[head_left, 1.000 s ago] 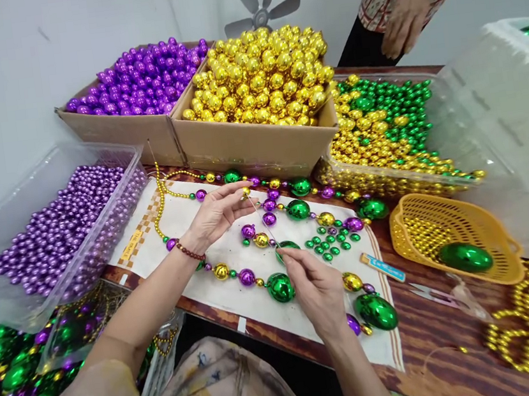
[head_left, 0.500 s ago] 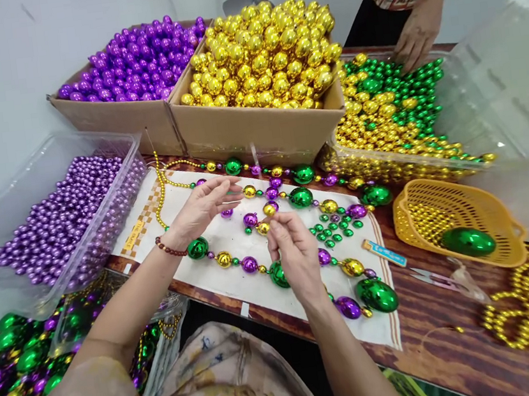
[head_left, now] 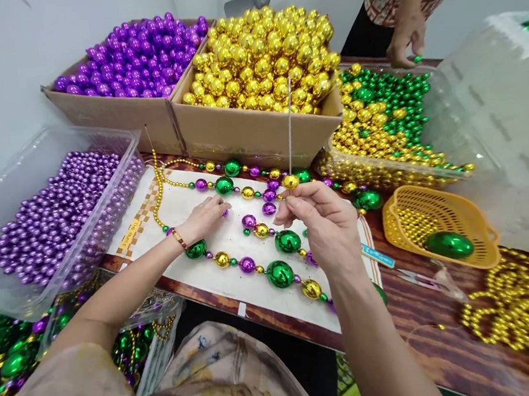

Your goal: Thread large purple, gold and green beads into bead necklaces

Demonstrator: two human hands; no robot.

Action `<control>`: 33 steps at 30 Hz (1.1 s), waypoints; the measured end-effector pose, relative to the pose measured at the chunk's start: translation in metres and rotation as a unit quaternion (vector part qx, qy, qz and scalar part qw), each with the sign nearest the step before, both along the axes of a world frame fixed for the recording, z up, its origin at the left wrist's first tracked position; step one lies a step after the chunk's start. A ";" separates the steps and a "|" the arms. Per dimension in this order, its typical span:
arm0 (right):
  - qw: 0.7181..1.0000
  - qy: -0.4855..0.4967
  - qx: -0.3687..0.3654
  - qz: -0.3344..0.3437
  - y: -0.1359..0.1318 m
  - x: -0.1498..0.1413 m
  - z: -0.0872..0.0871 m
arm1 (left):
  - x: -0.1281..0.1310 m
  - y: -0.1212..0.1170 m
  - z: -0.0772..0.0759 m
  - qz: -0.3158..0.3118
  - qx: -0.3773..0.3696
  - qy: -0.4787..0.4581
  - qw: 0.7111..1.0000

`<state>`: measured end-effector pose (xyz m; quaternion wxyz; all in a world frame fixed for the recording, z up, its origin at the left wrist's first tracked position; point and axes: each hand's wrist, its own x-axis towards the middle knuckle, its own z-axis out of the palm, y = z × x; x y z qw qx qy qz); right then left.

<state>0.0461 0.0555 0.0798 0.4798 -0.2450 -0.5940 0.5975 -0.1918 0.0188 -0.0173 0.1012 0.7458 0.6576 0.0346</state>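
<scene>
Pinched upright in my right hand (head_left: 327, 219) is a long thin needle (head_left: 289, 124), with a shiny gold bead (head_left: 290, 182) threaded low on it, just above the fingers. My left hand (head_left: 204, 218) is down on the white cloth (head_left: 155, 250), its fingertips closed around a small purple bead (head_left: 225, 213) that they mostly cover. Around both hands lies a strung necklace of green, gold and purple beads (head_left: 246, 264). A shorter beaded piece with a large green bead (head_left: 288, 241) lies between the strands, partly behind my right hand.
Cardboard boxes of purple beads (head_left: 132, 60) and gold beads (head_left: 257, 57) stand behind the cloth. Clear bins flank it, holding purple beads (head_left: 69, 215) and gold-green beads (head_left: 380, 119). Rightward are a yellow basket (head_left: 394, 233), snips (head_left: 419, 278) and gold bead strands (head_left: 523, 307). A co-worker's hand (head_left: 408, 36) holds a green bead.
My right hand has risen, bringing the needle and gold bead into clear view. My left hand has dropped onto the purple bead. The co-worker's hand has lifted out of the green beads.
</scene>
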 end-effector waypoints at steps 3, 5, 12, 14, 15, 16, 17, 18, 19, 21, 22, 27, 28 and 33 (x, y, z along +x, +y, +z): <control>1.000 0.016 -0.006 0.020 0.002 -0.009 0.004 | -0.012 -0.003 0.005 0.069 0.032 0.025 0.997; 0.999 0.015 -0.006 0.044 0.002 -0.018 0.005 | -0.024 -0.005 0.008 0.120 0.036 0.036 0.992; 0.994 0.037 -0.018 0.106 0.011 -0.046 -0.010 | -0.054 -0.005 0.004 0.158 0.031 0.039 0.986; 0.996 0.025 -0.035 0.083 0.015 -0.045 -0.019 | -0.059 -0.005 0.000 0.154 0.032 0.039 0.987; 0.996 0.014 -0.046 0.071 0.016 -0.043 -0.024 | -0.061 -0.005 -0.003 0.151 0.037 0.035 0.987; 0.997 0.003 -0.056 0.060 0.017 -0.041 -0.028 | -0.063 -0.005 -0.005 0.149 0.043 0.026 0.988; 0.997 -0.007 -0.065 0.050 0.017 -0.037 -0.032 | -0.064 -0.006 -0.007 0.148 0.053 0.013 0.987; 0.996 -0.016 -0.073 0.040 0.018 -0.034 -0.036 | -0.066 -0.007 -0.008 0.150 0.066 -0.002 0.986; 0.996 -0.025 -0.079 0.032 0.017 -0.031 -0.040 | -0.067 -0.008 -0.007 0.152 0.083 -0.021 0.985; 0.995 -0.044 -0.092 0.018 0.016 -0.027 -0.047 | -0.064 -0.010 -0.002 0.158 0.127 -0.071 0.977; 0.994 -0.051 -0.100 0.013 0.015 -0.025 -0.050 | -0.060 -0.011 0.004 0.159 0.151 -0.106 0.970; 0.986 -0.078 -0.146 0.015 0.011 -0.034 -0.062 | -0.004 -0.014 0.034 0.128 0.157 -0.447 0.871; 0.985 -0.084 -0.152 0.019 0.009 -0.038 -0.063 | 0.010 -0.012 0.038 0.126 0.134 -0.529 0.828; 0.975 -0.064 -0.213 0.009 0.005 -0.059 -0.070 | 0.055 0.003 0.035 0.157 0.062 -0.748 0.642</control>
